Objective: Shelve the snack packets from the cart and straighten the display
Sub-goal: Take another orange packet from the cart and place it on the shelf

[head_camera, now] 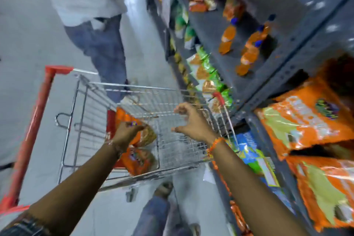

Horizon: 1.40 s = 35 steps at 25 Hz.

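Note:
A wire shopping cart [172,90] with a red handle stands in the aisle below me. Orange snack packets [138,161] lie at its near left end. My left hand [126,132] reaches down into the cart and closes on the top orange packet [147,136]. My right hand [191,120] hovers over the cart's bare right half, fingers curled apart, holding nothing. Large orange packets [306,120] lie on the shelf at my right.
Grey metal shelves [283,63] run along the right with orange drink bottles [228,38], green and orange packets [206,71] and blue packets [251,151] lower down. Another person [99,30] stands beyond the cart. My foot [162,189] is on the grey floor.

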Each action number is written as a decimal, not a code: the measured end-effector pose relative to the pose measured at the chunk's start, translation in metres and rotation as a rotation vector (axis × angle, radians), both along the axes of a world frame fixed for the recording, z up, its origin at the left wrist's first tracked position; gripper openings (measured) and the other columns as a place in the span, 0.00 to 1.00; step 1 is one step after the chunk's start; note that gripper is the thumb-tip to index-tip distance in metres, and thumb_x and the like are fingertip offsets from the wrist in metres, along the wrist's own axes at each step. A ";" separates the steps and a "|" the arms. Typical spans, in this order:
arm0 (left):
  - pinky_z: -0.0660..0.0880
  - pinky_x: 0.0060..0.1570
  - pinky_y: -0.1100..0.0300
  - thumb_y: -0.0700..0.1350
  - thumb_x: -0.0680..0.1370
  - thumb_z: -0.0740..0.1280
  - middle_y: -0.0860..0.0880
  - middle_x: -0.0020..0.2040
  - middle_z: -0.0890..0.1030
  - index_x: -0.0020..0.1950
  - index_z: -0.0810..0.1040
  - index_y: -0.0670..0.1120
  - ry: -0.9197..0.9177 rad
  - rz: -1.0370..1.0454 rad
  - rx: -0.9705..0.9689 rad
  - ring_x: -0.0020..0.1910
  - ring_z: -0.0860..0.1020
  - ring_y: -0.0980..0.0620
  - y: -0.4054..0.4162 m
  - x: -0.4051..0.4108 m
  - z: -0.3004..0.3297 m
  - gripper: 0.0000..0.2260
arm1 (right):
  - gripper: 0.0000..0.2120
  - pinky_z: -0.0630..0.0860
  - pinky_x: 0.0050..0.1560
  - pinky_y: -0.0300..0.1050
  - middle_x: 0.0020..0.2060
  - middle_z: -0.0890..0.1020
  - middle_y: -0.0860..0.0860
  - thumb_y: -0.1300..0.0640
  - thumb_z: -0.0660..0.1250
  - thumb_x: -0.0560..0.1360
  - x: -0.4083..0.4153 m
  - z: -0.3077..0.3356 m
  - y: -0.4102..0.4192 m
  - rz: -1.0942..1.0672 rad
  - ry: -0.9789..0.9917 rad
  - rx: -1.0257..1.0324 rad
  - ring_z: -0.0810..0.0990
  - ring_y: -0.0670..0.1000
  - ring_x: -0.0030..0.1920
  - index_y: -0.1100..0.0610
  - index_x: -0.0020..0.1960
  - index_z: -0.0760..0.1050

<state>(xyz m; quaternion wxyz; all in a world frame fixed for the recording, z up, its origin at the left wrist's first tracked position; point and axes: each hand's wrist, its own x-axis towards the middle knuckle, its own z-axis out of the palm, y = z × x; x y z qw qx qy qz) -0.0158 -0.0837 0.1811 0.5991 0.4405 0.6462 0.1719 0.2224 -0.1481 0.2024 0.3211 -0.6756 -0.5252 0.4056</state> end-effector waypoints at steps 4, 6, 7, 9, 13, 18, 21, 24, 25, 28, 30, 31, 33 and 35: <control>0.62 0.16 0.69 0.40 0.82 0.63 0.45 0.29 0.71 0.45 0.73 0.46 -0.089 0.364 -0.304 0.18 0.70 0.54 0.005 -0.010 -0.053 0.06 | 0.32 0.68 0.50 0.26 0.66 0.81 0.62 0.68 0.82 0.67 -0.035 -0.095 0.050 0.256 -0.069 -0.261 0.78 0.53 0.62 0.68 0.68 0.74; 0.64 0.26 0.62 0.44 0.82 0.64 0.41 0.37 0.73 0.55 0.74 0.47 -0.175 0.512 -0.407 0.26 0.70 0.48 0.008 0.000 -0.077 0.03 | 0.34 0.68 0.54 0.31 0.68 0.79 0.63 0.68 0.82 0.67 -0.044 -0.136 0.074 0.287 -0.093 -0.348 0.78 0.59 0.68 0.68 0.70 0.73; 0.67 0.34 0.59 0.46 0.81 0.64 0.37 0.44 0.75 0.59 0.75 0.48 -0.244 0.571 -0.459 0.33 0.73 0.44 0.011 0.005 -0.087 0.07 | 0.36 0.69 0.58 0.35 0.70 0.77 0.63 0.67 0.82 0.67 -0.048 -0.153 0.087 0.315 -0.116 -0.379 0.76 0.60 0.71 0.67 0.72 0.72; 0.74 0.63 0.48 0.49 0.81 0.65 0.37 0.67 0.76 0.69 0.76 0.45 -0.382 0.690 -0.542 0.61 0.77 0.34 0.017 0.011 -0.113 0.17 | 0.43 0.70 0.69 0.44 0.75 0.73 0.62 0.67 0.83 0.67 -0.055 -0.189 0.113 0.350 -0.126 -0.448 0.72 0.60 0.76 0.65 0.76 0.67; 0.75 0.68 0.45 0.48 0.79 0.70 0.40 0.69 0.79 0.74 0.73 0.38 -0.357 1.101 -0.513 0.66 0.79 0.39 0.030 0.017 -0.142 0.25 | 0.51 0.68 0.75 0.47 0.81 0.66 0.58 0.67 0.82 0.66 -0.071 -0.239 0.163 0.443 -0.131 -0.517 0.66 0.58 0.80 0.59 0.82 0.59; 0.73 0.35 0.59 0.37 0.76 0.68 0.41 0.62 0.82 0.68 0.77 0.35 -0.121 1.296 -0.418 0.38 0.77 0.48 0.036 0.023 -0.162 0.20 | 0.45 0.70 0.77 0.55 0.78 0.70 0.60 0.69 0.78 0.68 -0.092 -0.280 0.202 0.671 -0.220 -0.482 0.72 0.62 0.76 0.59 0.81 0.62; 0.78 0.44 0.55 0.37 0.78 0.66 0.39 0.66 0.81 0.69 0.77 0.35 -0.103 1.291 -0.445 0.47 0.81 0.44 0.041 0.019 -0.176 0.19 | 0.47 0.68 0.73 0.44 0.78 0.71 0.58 0.65 0.80 0.67 -0.096 -0.293 0.207 0.724 -0.216 -0.467 0.73 0.58 0.75 0.57 0.81 0.62; 0.75 0.57 0.52 0.41 0.85 0.57 0.36 0.73 0.74 0.75 0.69 0.34 -0.150 1.329 -0.478 0.67 0.77 0.39 0.046 0.015 -0.183 0.20 | 0.42 0.78 0.70 0.59 0.72 0.78 0.58 0.63 0.81 0.65 -0.084 -0.300 0.206 0.715 -0.228 -0.476 0.79 0.60 0.69 0.55 0.76 0.70; 0.73 0.54 0.54 0.42 0.85 0.57 0.36 0.73 0.74 0.76 0.68 0.35 -0.146 1.331 -0.461 0.64 0.78 0.41 0.047 0.016 -0.183 0.20 | 0.39 0.80 0.67 0.60 0.69 0.80 0.58 0.65 0.80 0.65 -0.077 -0.303 0.203 0.693 -0.216 -0.474 0.81 0.60 0.66 0.56 0.74 0.72; 0.74 0.38 0.64 0.38 0.81 0.65 0.40 0.56 0.83 0.69 0.76 0.40 -0.062 1.241 -0.388 0.41 0.80 0.51 0.043 0.024 -0.177 0.16 | 0.36 0.79 0.67 0.55 0.65 0.83 0.61 0.71 0.81 0.65 -0.055 -0.301 0.189 0.541 -0.108 -0.486 0.83 0.61 0.64 0.62 0.71 0.74; 0.73 0.28 0.68 0.40 0.79 0.69 0.46 0.43 0.82 0.62 0.81 0.41 0.005 1.201 -0.322 0.33 0.78 0.52 0.038 0.031 -0.167 0.12 | 0.34 0.78 0.68 0.53 0.62 0.84 0.60 0.73 0.81 0.64 -0.040 -0.292 0.176 0.443 -0.043 -0.483 0.83 0.60 0.64 0.65 0.68 0.76; 0.73 0.31 0.66 0.41 0.78 0.71 0.46 0.42 0.82 0.59 0.83 0.40 0.041 1.163 -0.282 0.37 0.77 0.50 0.035 0.032 -0.165 0.11 | 0.34 0.78 0.69 0.53 0.59 0.85 0.58 0.73 0.82 0.64 -0.034 -0.285 0.169 0.405 -0.015 -0.469 0.83 0.58 0.62 0.65 0.67 0.76; 0.70 0.34 0.66 0.44 0.77 0.73 0.44 0.44 0.82 0.54 0.84 0.38 0.096 1.089 -0.206 0.41 0.75 0.48 0.033 0.035 -0.154 0.11 | 0.35 0.79 0.66 0.49 0.55 0.84 0.52 0.72 0.83 0.63 -0.020 -0.263 0.152 0.311 0.061 -0.430 0.82 0.51 0.57 0.61 0.67 0.76; 0.69 0.39 0.65 0.46 0.75 0.75 0.42 0.47 0.85 0.53 0.85 0.40 0.138 1.009 -0.128 0.42 0.78 0.47 0.032 0.041 -0.132 0.11 | 0.37 0.82 0.59 0.40 0.54 0.83 0.45 0.71 0.83 0.63 -0.005 -0.226 0.130 0.205 0.110 -0.348 0.82 0.43 0.53 0.56 0.67 0.72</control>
